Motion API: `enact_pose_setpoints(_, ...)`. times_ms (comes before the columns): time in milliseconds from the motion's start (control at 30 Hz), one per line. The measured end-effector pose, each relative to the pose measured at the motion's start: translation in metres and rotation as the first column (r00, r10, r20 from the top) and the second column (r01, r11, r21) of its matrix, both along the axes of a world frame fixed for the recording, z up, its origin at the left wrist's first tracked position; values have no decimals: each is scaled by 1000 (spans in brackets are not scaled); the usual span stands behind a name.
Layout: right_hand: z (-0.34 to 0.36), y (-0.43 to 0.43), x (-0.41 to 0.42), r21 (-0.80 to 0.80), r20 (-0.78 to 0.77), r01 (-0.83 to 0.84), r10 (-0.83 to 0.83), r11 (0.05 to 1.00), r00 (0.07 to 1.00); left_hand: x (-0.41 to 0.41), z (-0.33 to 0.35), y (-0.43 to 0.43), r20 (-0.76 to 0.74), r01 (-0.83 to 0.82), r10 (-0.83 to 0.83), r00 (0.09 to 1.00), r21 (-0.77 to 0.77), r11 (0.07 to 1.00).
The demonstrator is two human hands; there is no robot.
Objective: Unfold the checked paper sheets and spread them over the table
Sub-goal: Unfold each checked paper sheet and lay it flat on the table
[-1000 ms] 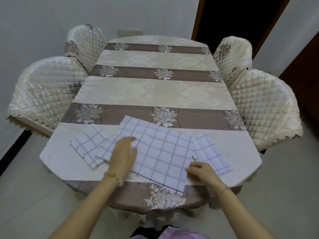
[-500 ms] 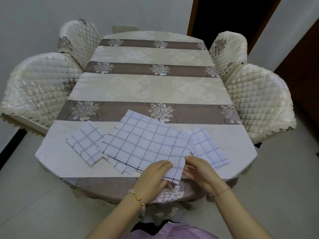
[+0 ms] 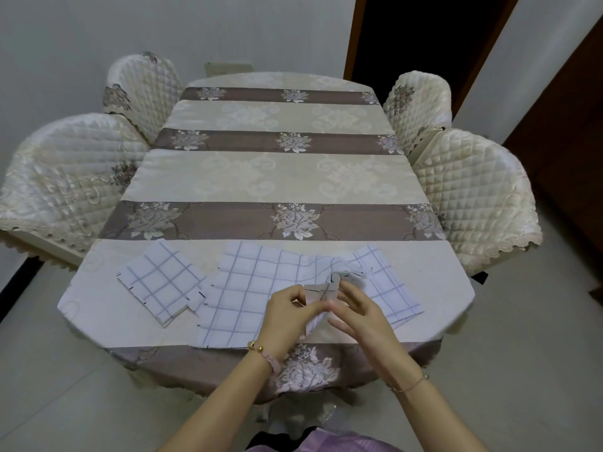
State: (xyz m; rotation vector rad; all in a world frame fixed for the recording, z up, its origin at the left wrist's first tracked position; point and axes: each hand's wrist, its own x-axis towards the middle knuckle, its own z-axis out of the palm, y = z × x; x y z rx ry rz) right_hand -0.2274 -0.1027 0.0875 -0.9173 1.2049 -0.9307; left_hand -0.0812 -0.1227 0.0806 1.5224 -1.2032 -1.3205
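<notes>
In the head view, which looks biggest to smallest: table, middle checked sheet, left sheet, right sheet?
1. table
2. middle sheet
3. left sheet and right sheet look alike; the right one is partly hidden, so unranked.

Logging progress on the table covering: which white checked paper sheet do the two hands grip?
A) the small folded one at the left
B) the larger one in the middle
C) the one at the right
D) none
B: the left hand and right hand pinch a raised corner of the larger middle white checked paper sheet.
</notes>
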Motion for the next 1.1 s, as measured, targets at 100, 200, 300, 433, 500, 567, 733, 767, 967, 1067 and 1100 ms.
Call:
enact_pose_setpoints(100, 12, -3, 2, -12, 39, 23, -23, 1000, 999, -1, 7, -7, -133, -9, 12, 991, 19, 1000)
enact_pose_setpoints(200, 21, -5, 4, -24, 61, 23, -21, 999, 998, 0, 23, -10, -246, -24, 39, 969, 63, 998)
enact_pose_setpoints(300, 25, -5, 9, -71, 35, -6, 9, 997, 999, -3, 39, -12, -380, -9, 53, 924, 116, 993)
enact_pose_setpoints(433, 30, -6, 13, -131, -18, -47, 45, 990, 999, -4, 48, -14, -414, 76, -25, 910, 107, 991)
enact_pose_setpoints(500, 33, -8, 14, -138, -10, -16, 15, 990, 1000, -2, 48, -14, -427, 76, -30, 904, 92, 993)
enact_pose_setpoints(567, 32, -12, 15, -109, -10, 88, -90, 990, 996, -1, 52, -14, -449, 56, -14, 893, 81, 995)
enact_pose_setpoints(733, 38, -27, -3, -46, 36, 239, -238, 970, 971, 23, 63, -24, -357, -76, 60, 932, -30, 997)
enact_pose_setpoints(767, 40, -31, -10, -39, 49, 262, -260, 964, 964, 33, 63, -29, -342, -112, 92, 935, -39, 993)
enact_pose_setpoints(967, 48, -55, -60, 45, 69, 385, -387, 922, 919, 104, 67, -61, -201, -318, 296, 934, -86, 944)
enact_pose_setpoints(1067, 46, -64, -82, 70, 19, 433, -435, 899, 900, 139, 64, -73, -67, -420, 415, 907, -100, 902)
enact_pose_setpoints(1100, 44, -67, -88, 73, 3, 442, -443, 894, 896, 149, 65, -75, -10, -448, 451, 893, -124, 885)
